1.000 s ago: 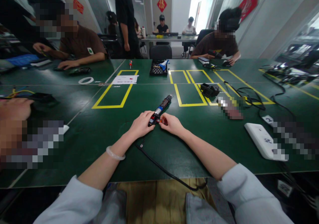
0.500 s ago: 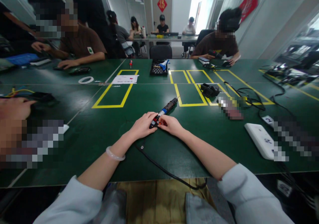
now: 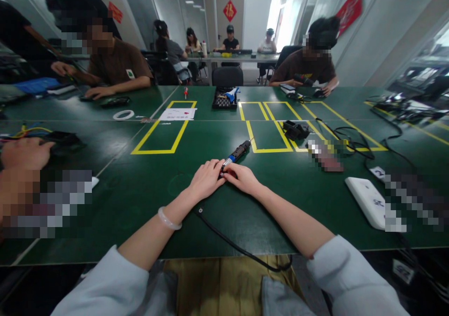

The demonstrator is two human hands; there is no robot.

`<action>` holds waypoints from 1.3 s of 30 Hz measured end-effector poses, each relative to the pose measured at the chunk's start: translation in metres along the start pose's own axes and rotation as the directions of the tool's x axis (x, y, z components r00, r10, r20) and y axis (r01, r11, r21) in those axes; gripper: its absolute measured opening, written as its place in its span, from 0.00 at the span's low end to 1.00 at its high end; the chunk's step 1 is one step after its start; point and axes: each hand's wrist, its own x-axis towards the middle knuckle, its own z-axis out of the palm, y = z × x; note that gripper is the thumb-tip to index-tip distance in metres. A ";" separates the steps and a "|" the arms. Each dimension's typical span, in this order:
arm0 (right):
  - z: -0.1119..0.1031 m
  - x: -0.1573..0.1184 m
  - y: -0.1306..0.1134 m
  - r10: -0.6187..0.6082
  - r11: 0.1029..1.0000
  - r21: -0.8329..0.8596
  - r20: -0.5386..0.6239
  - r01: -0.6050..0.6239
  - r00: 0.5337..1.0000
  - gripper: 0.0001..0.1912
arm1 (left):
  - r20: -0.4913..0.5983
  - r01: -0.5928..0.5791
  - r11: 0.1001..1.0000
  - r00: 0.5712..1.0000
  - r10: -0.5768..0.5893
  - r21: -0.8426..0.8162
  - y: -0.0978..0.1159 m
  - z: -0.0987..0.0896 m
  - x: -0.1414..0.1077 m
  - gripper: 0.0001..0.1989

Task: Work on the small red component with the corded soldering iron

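An electric screwdriver [image 3: 236, 154] with a black nose, a thin bit and a blue-and-silver body lies slanted on the green table, its bit pointing away to the right. My left hand [image 3: 209, 178] is closed around its near end from the left. From the right, my right hand [image 3: 242, 176] pinches the same end with thumb and fingers together. Between them the hands hide most of that end, so any small part there cannot be made out. A black cable [image 3: 238, 246] runs from near my left wrist to the table's front edge, with a small metal ring [image 3: 200, 210] by its upper end.
Yellow tape outlines [image 3: 270, 150] mark the table beyond. A black tray [image 3: 225, 99] stands at the back, a black holder [image 3: 296, 129] to the right. A white power bank-like box [image 3: 366, 199] lies farther right. A co-worker's hand [image 3: 28, 154] is at the left.
My left hand has shifted slightly right and now covers more of the screwdriver's near end. The red and orange bits seen there before are hidden. The view has tilted a little.
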 end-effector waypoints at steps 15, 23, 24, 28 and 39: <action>-0.004 0.001 0.008 0.012 1.000 -0.024 0.017 -0.012 1.000 0.05 | 0.062 0.353 0.923 0.929 -0.365 0.152 -0.113 -0.012 -0.006 0.32; -0.005 0.000 0.008 0.011 0.999 -0.032 0.026 -0.010 1.000 0.05 | -0.005 0.654 0.733 0.747 -0.665 0.187 -0.183 -0.030 -0.034 0.31; -0.005 0.000 0.008 0.011 0.999 -0.034 0.029 -0.010 1.000 0.05 | -0.013 0.688 0.699 0.715 -0.699 0.194 -0.187 -0.032 -0.037 0.32; -0.004 0.000 0.008 0.008 0.999 -0.036 0.040 -0.007 0.999 0.06 | -0.089 0.798 0.574 0.595 -0.799 0.183 -0.198 -0.037 -0.046 0.32; -0.004 0.001 0.010 0.008 1.000 -0.030 0.057 -0.006 0.998 0.06 | -0.215 0.827 0.553 0.561 -0.800 0.102 -0.189 -0.039 -0.047 0.21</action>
